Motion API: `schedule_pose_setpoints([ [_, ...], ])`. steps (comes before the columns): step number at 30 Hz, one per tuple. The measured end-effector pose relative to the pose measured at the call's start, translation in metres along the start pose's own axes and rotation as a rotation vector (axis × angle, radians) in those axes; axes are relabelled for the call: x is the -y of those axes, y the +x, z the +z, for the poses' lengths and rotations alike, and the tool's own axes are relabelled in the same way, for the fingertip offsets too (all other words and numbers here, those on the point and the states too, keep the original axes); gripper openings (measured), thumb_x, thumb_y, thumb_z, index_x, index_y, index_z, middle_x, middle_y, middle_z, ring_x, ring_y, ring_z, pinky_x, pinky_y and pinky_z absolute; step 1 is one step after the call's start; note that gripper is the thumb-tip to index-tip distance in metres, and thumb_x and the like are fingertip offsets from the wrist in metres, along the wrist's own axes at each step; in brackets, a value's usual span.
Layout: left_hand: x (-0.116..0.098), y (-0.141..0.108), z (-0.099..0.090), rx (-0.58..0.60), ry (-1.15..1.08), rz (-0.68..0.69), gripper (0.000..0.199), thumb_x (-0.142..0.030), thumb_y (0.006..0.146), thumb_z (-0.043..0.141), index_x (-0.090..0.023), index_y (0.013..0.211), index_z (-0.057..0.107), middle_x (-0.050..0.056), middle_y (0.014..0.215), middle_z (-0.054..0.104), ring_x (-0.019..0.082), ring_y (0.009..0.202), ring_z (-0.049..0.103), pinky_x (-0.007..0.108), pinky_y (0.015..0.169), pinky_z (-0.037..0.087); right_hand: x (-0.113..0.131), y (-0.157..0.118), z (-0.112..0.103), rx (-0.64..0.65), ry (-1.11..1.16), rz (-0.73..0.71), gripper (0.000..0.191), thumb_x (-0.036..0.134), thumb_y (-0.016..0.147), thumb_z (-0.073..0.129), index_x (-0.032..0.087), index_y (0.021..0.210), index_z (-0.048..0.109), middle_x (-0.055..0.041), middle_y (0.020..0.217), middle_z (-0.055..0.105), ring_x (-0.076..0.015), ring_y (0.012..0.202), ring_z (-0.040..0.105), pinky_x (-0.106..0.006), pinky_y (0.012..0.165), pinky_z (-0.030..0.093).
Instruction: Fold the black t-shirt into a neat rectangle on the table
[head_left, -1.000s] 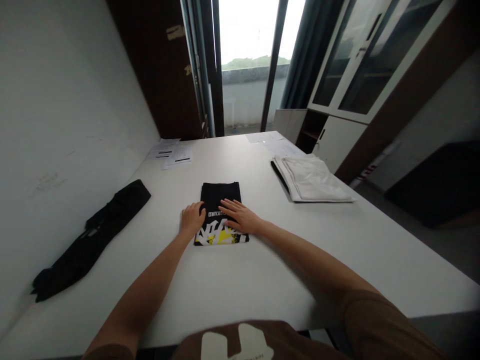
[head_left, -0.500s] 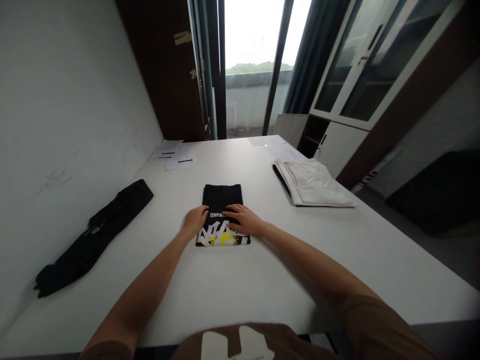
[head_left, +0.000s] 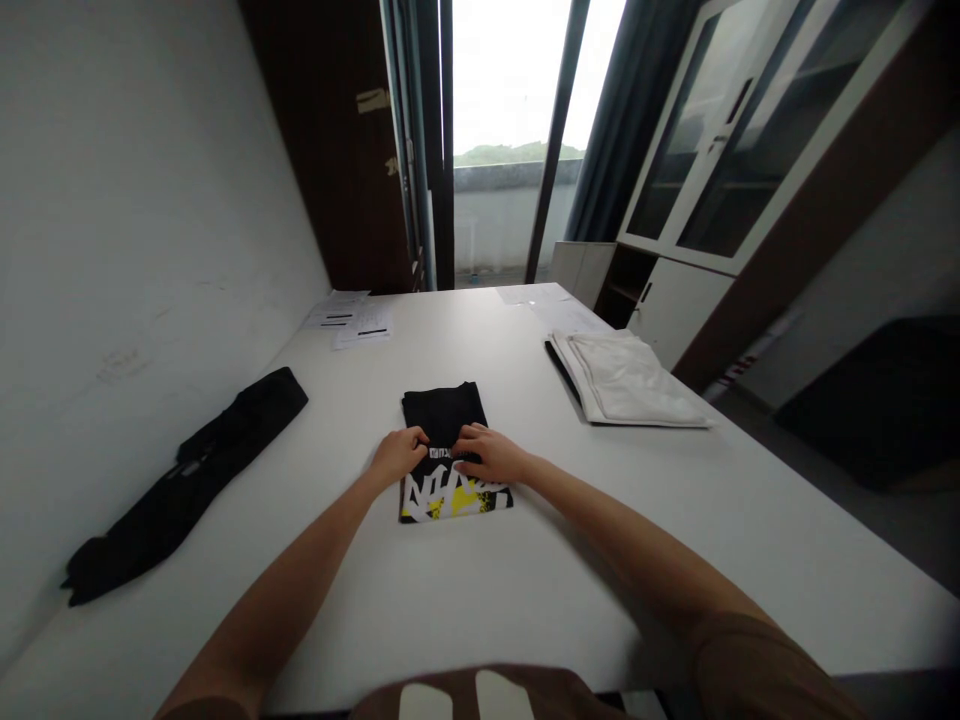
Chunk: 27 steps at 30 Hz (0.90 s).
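A folded black T-shirt (head_left: 442, 403) with white lettering and a yellow print lies on the white table in front of me, turned slightly askew. My left hand (head_left: 400, 455) is at its left edge, fingers curled and pinching the cloth. On the right side my right hand (head_left: 489, 455) has its fingers bent inward and closed on the fabric, covering part of the lettering. Whether either hand lifts the cloth off the table is hard to tell.
Along the left side of the table (head_left: 360, 590) lies a long, folded black garment (head_left: 187, 480). A stack of folded white cloth (head_left: 630, 380) with a black layer beneath sits at the right. Paper sheets (head_left: 364, 325) lie at the far left, with more paper (head_left: 562, 312) at the far right.
The T-shirt has turned slightly, its far right corner now higher. My fingers, flatter on it before, are now more curled into the cloth. My view has tilted up a little.
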<state>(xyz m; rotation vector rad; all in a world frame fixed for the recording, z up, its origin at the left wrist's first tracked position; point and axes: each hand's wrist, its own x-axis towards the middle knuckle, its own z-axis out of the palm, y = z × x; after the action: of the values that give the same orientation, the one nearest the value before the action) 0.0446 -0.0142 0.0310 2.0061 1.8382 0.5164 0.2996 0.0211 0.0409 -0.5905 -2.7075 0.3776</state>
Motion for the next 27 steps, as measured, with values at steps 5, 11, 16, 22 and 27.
schedule_pose_setpoints([
  [5,0.01,0.005,-0.01,0.156,-0.101,0.023,0.015,-0.017,0.078,0.058,-0.021,0.086,0.071,-0.002,0.075,0.069,0.014,0.068,0.063,0.022,0.061,0.044,0.005,-0.002,-0.01,0.08,0.044,-0.048,0.026,0.042,0.095,0.066,0.023,0.11,0.074,-0.0071,0.102,0.061,-0.0225,0.096,0.059,-0.036,0.09,0.049],
  [11,0.025,0.005,-0.024,0.269,-0.153,0.002,0.017,-0.015,0.077,0.055,-0.019,0.085,0.069,-0.005,0.059,0.059,0.012,0.051,0.056,0.021,0.051,0.039,0.017,-0.005,-0.011,0.124,0.102,-0.068,0.024,0.044,0.094,0.067,0.025,0.106,0.076,-0.005,0.098,0.061,-0.0187,0.088,0.061,-0.031,0.083,0.05],
  [16,0.02,0.007,-0.031,0.095,-0.064,-0.013,0.011,-0.021,0.083,0.058,-0.021,0.086,0.069,-0.001,0.071,0.063,0.016,0.068,0.06,0.025,0.063,0.042,0.018,-0.003,0.008,-0.092,0.048,0.007,0.024,0.04,0.099,0.059,0.023,0.107,0.074,-0.0079,0.106,0.065,-0.0217,0.1,0.061,-0.035,0.09,0.051],
  [22,-0.003,0.006,-0.003,-0.249,0.154,0.194,0.019,-0.029,0.094,0.054,-0.023,0.104,0.07,0.007,0.108,0.069,0.025,0.108,0.061,0.037,0.098,0.046,-0.022,0.002,0.025,-0.23,-0.094,0.19,0.043,0.043,0.101,0.055,0.027,0.14,0.06,-0.0103,0.15,0.05,-0.0301,0.142,0.041,-0.052,0.116,0.036],
  [27,0.014,0.02,0.026,-0.112,0.283,0.269,0.052,-0.045,0.099,0.052,-0.024,0.146,0.052,0.009,0.157,0.045,0.032,0.147,0.034,0.05,0.119,0.029,-0.045,-0.001,0.037,-0.197,-0.129,0.315,0.056,0.051,0.102,0.048,0.028,0.153,0.047,-0.0087,0.162,0.037,-0.0311,0.151,0.029,-0.055,0.121,0.029],
])
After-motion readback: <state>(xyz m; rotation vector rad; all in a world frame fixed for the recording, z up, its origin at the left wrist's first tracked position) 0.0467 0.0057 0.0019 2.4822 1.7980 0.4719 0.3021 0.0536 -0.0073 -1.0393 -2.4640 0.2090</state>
